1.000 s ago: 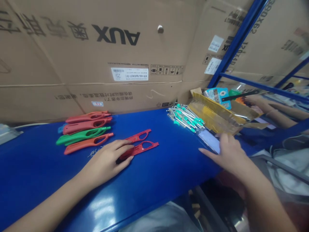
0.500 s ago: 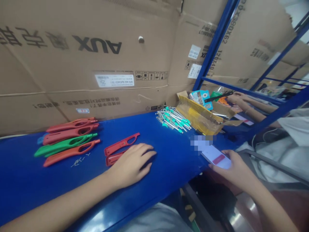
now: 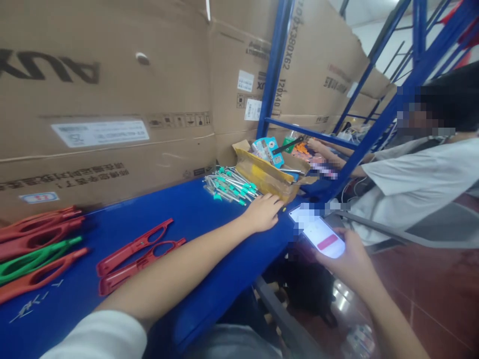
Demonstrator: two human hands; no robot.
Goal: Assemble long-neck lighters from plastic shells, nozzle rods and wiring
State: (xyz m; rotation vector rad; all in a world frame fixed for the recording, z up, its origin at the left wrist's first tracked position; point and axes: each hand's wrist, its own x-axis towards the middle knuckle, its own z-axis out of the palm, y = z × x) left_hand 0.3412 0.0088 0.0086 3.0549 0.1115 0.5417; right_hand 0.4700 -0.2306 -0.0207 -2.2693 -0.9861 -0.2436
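Okay, right at the edge of the blue table (image 3: 160, 214), the person's left hand (image 3: 264, 213) rests palm down, just beside a pile of metal pins with green collars (image 3: 230, 185). Its fingers (image 3: 272, 202) are loosely spread, pinching nothing, and they reach toward a torn cardboard box (image 3: 267, 172) behind the pile. Over to the right of the pile, the right hand (image 3: 350, 262) has a phone (image 3: 322, 237) off the table, fingers curled around its lower edge, with a pink-red button glowing on the screen. Left of the pile, two red plastic frames (image 3: 134, 248) lie side by side on the table, and further left again sits a stack of red and green handles (image 3: 37, 249). Beyond the pile, past a blue steel rack (image 3: 275, 65), a co-worker in a white shirt (image 3: 411, 174) leans in, one hand (image 3: 318, 147) out over a scatter of small orange pieces (image 3: 301, 151). Big AUX cartons (image 3: 101, 99) stand behind the pile, walling off that whole side.
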